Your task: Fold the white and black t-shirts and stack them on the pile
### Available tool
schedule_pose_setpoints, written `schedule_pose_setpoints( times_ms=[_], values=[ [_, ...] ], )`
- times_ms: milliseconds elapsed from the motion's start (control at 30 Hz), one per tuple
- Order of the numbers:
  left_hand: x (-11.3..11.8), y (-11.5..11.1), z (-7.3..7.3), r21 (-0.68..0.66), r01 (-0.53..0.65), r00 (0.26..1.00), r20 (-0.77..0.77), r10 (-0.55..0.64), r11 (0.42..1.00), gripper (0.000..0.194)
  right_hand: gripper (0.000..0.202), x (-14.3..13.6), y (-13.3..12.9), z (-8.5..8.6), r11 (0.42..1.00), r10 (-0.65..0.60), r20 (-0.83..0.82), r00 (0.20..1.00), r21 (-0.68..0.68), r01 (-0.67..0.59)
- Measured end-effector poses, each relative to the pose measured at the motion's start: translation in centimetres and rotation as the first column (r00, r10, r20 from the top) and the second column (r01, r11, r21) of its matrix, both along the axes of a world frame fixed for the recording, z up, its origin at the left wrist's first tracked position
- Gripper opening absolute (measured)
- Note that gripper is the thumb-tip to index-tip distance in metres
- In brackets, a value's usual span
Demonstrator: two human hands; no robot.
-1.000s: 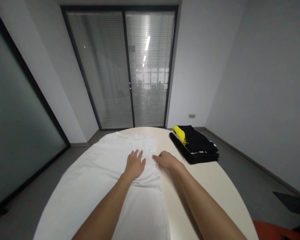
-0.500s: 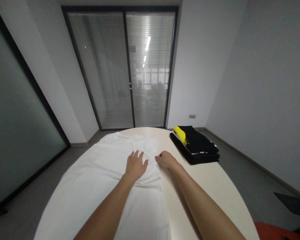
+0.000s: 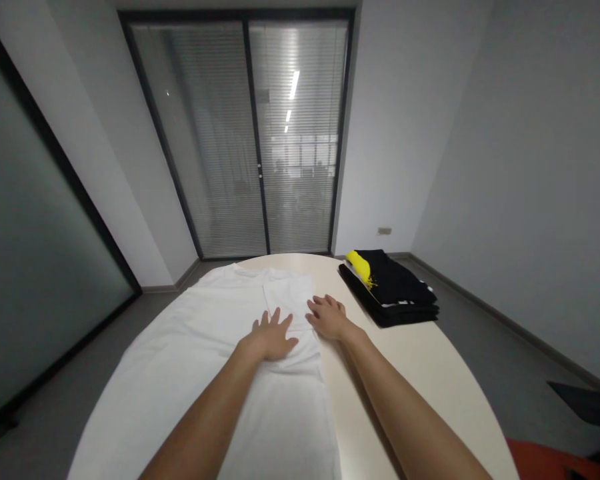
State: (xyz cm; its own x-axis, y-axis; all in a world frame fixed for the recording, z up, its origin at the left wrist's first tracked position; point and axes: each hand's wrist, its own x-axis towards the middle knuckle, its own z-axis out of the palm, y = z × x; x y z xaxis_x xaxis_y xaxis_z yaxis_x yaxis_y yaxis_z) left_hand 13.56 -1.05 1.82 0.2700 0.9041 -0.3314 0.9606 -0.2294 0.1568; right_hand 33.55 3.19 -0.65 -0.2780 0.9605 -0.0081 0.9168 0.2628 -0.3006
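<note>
grey walls and a dark-framed glass door (image 3: 250,140) with closed blinds were seen behind a round, cream-coloured table (image 3: 430,380). most of the table's left and middle was covered by a white t-shirt (image 3: 180,373), laid flat, with its right side folded inward so that a straight edge ran down near the middle of the table. a folded sleeve (image 3: 290,297) was seen lying on top of the shirt near its far right corner.

the left hand (image 3: 270,337) was laid palm down on the shirt, fingers spread and flat against the cloth, just below the folded sleeve. the right hand (image 3: 327,317) was placed just beside it, at the shirt's right edge, fingers loosely spread and pointing away; nothing was gripped by it, and whether its fingertips rested on the cloth or on the bare table could not be told. the two hands were close together but were not touching.

further right on the table, well apart from the hands, a stack of folded black clothes (image 3: 390,290) was seen, with a yellow patch (image 3: 359,265) showing at its far left corner. at the bottom right corner of the view an orange-red object (image 3: 555,463) was partly visible.
</note>
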Motion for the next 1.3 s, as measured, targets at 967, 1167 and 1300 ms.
schedule_pose_setpoints(
  times_ms=[967, 1167, 1300],
  values=[
    [4.4, 2.9, -5.0, 0.312, -0.177, 0.983, 0.098, 0.153, 0.934, 0.078, 0.067, -0.5, 2.5, -1.0, 0.999, -0.018, 0.169, 0.985, -0.036, 0.025],
    [4.6, 2.2, -5.3, 0.435, -0.193, 0.98, 0.137, 0.147, 0.88, 0.074, 0.065, -0.7, 2.2, -0.9, 0.999, -0.053, 0.115, 0.992, -0.005, 0.054],
    [4.3, 1.6, -5.3, 0.44, -0.19, 0.979, 0.148, 0.138, 0.878, 0.073, 0.064, -0.8, 1.7, -1.1, 0.997, -0.08, 0.095, 0.992, 0.001, 0.081]
  ],
)
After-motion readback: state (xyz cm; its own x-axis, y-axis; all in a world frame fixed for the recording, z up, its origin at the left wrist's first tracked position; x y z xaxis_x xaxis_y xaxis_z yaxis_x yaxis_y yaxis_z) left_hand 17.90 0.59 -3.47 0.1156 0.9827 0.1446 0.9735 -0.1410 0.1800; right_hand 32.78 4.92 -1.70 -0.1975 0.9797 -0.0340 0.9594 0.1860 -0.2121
